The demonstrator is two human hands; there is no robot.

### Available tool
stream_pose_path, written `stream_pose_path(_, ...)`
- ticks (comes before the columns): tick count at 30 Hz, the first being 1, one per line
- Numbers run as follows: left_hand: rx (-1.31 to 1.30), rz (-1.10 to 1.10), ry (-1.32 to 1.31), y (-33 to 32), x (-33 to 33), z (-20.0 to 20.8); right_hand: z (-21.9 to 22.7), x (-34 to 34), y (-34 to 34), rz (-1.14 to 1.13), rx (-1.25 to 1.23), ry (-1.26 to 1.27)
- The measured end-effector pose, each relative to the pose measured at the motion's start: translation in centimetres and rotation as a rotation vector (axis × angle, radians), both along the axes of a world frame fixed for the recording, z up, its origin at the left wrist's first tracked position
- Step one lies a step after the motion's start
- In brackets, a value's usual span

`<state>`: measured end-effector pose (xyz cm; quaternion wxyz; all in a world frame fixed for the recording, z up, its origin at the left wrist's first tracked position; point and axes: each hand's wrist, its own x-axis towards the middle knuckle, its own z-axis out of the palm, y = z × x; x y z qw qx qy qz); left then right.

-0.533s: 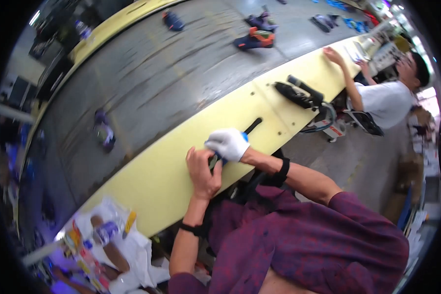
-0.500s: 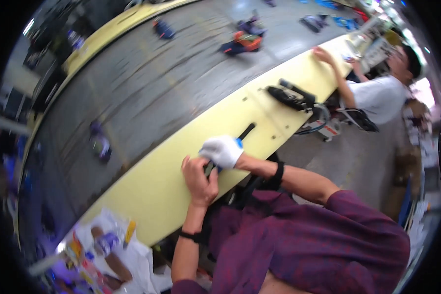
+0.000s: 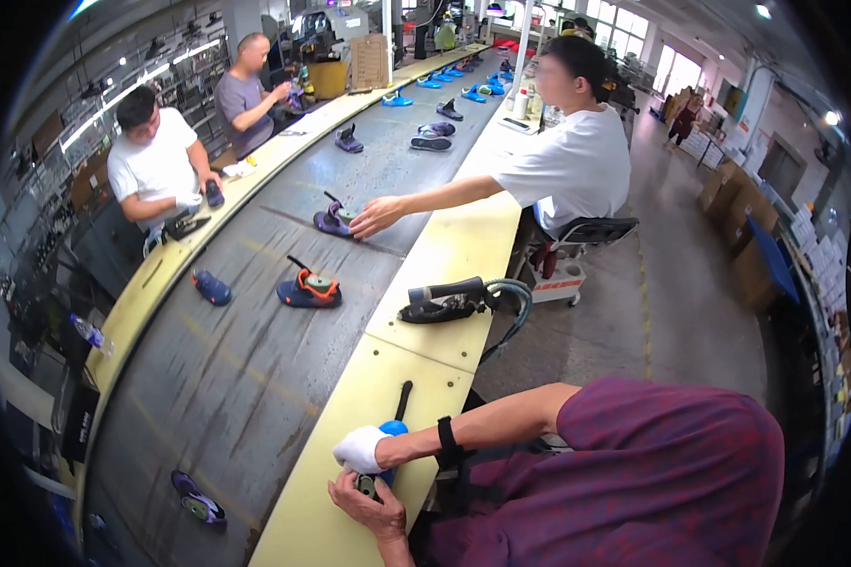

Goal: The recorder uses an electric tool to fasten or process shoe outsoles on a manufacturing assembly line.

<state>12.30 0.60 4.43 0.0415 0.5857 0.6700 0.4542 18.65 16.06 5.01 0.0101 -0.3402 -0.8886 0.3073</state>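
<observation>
A blue shoe is at the yellow bench edge in front of me, mostly covered by both my hands. My right hand, in a white glove, closes over its middle from above. Bare and below it, my left hand curls its fingers round the near end, where a grey-green insert with a round hole shows in the opening. Beyond the shoe a slim black bar sticks out over the bench; where it joins is hidden.
A black-handled hose tool lies farther along the bench. Left of it runs a grey conveyor carrying several shoes, including an orange-trimmed one. A co-worker's hand touches a purple shoe; two people work across the belt.
My view has swung up along the line, so my hands sit lower in the picture, still on the blue shoe. The co-worker on the right now reaches over the belt.
</observation>
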Motion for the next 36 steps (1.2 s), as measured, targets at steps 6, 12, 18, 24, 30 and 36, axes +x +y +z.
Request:
stream_pose_path(6, -0.158, -0.086, 0.038, -0.1, -0.9, 1.1, -1.8, 0.7, -1.1, -0.301, 0.068, 0.324)
stream_pose_path(12, -0.397, -0.178, 0.219, -0.3, -1.6, 2.2, -2.3, 2.4, -0.4, -0.368, -0.111, 0.57)
stream_pose_path(18, -0.679, 0.284, 0.08, -0.4, -1.0, 6.2, 2.6, 12.7, 7.4, -0.391, 0.471, 0.599)
stream_pose_path(24, -0.948, -0.006, -0.072, 0.0, -2.8, 5.4, 5.5, 22.6, 15.1, -0.483, 0.815, 0.229)
stream_pose_path(30, -0.793, -0.256, 0.414, -0.8, -7.2, 5.9, 5.0, 21.7, 17.9, -0.507, 0.805, 0.088)
stream_pose_path(36, -0.628, -0.32, 0.498, 3.2, -4.0, 5.4, 7.0, 27.0, 20.0, -0.35, 0.066, -0.064)
